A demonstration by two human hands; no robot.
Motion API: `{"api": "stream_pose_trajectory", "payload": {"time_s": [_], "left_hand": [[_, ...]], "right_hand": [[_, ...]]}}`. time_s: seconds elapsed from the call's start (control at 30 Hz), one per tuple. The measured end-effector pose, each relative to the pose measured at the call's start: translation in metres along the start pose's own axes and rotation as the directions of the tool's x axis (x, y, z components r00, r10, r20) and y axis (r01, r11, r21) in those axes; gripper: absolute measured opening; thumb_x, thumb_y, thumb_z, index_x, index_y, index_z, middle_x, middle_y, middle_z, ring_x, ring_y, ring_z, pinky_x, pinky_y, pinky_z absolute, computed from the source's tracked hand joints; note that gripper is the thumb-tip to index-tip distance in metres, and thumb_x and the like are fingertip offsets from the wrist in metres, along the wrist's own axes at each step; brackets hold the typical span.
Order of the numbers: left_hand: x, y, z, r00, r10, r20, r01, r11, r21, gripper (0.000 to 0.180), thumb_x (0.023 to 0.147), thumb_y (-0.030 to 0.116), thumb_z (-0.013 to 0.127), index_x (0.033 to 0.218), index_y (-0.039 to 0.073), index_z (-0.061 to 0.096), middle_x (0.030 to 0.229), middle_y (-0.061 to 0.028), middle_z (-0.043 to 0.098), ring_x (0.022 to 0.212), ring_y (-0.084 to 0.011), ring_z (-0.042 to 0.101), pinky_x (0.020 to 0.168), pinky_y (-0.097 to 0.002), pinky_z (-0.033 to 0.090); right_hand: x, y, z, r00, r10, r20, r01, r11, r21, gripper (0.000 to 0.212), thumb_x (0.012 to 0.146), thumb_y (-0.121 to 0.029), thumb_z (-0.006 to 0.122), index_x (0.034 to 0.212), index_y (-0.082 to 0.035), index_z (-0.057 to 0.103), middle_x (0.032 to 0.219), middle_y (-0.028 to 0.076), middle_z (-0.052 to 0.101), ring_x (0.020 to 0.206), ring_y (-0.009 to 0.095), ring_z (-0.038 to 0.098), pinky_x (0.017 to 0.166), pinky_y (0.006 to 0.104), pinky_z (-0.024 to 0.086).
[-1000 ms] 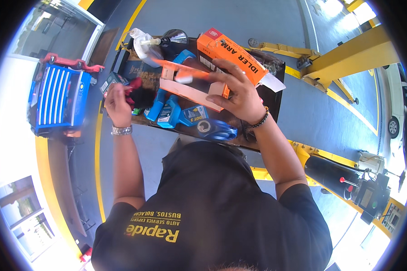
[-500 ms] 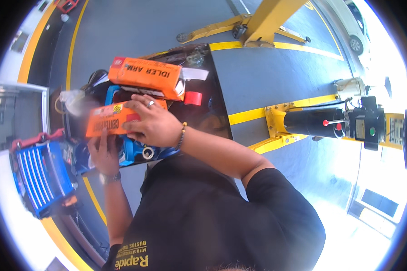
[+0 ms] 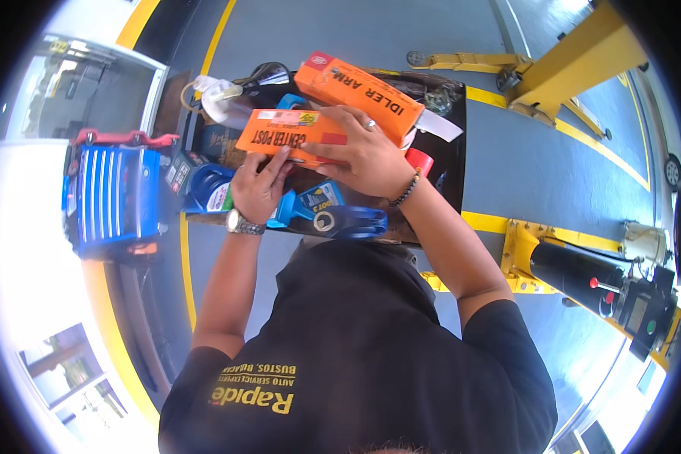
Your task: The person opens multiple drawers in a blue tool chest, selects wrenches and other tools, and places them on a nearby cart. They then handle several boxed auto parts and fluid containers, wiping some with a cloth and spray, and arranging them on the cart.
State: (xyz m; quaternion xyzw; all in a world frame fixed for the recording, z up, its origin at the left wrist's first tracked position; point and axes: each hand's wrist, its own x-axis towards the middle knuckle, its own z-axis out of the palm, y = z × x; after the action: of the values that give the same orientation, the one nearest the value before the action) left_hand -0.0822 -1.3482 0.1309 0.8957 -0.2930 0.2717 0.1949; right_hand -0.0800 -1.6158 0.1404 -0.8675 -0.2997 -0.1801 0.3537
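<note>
A small orange parts box (image 3: 268, 132) is held between my two hands over the dark bench top. My left hand (image 3: 259, 188) pinches its near edge, thumb and fingers together at the cardboard. Across the box's right end lies my right hand (image 3: 371, 159), its fingers bent over the top and side. Just beyond sits a larger orange box (image 3: 359, 94), lying slanted, with a white flap (image 3: 439, 126) sticking out at its right end. Beside my right hand is a red round object (image 3: 419, 161), partly covered. What is inside the small box is hidden.
Blue bottles (image 3: 352, 222) stand along the bench's near edge, with another blue jug (image 3: 210, 188) to the left. A white container (image 3: 223, 100) and clear plastic (image 3: 440, 100) lie farther back. A blue tool chest (image 3: 117, 193) and a yellow lift post (image 3: 575, 68) flank the bench.
The view has turned, so the bench and boxes sit farther right in the picture. Both hands remain on the small orange box, which looks tilted the other way.
</note>
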Motion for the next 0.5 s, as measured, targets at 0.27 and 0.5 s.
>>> {"api": "stream_pose_trajectory", "payload": {"time_s": [0.27, 0.5], "left_hand": [[-0.019, 0.002, 0.008, 0.996, -0.079, 0.041, 0.082, 0.994, -0.077, 0.047, 0.083, 0.016, 0.086, 0.129, 0.015, 0.074, 0.088, -0.0086, 0.066, 0.069, -0.0276, 0.068, 0.059, -0.0387, 0.055], [-0.065, 0.019, -0.022, 0.933, -0.356, 0.057, 0.359, 0.899, -0.250, 0.049, 0.090, 0.011, 0.080, 0.137, 0.006, 0.065, 0.088, -0.0107, 0.069, 0.073, -0.0239, 0.067, 0.068, -0.0352, 0.055]], "right_hand": [[-0.002, -0.008, -0.003, 1.000, -0.005, 0.014, 0.005, 0.999, 0.032, 0.046, 0.082, -0.037, 0.084, 0.127, -0.027, 0.076, 0.154, 0.016, 0.047, 0.143, 0.041, 0.046, 0.113, 0.0557, 0.045], [-0.046, 0.027, -0.059, 0.836, 0.254, -0.487, -0.318, 0.946, -0.054, 0.052, 0.081, -0.024, 0.087, 0.129, -0.011, 0.070, 0.139, 0.019, 0.058, 0.131, 0.040, 0.056, 0.108, 0.0506, 0.049]]}}
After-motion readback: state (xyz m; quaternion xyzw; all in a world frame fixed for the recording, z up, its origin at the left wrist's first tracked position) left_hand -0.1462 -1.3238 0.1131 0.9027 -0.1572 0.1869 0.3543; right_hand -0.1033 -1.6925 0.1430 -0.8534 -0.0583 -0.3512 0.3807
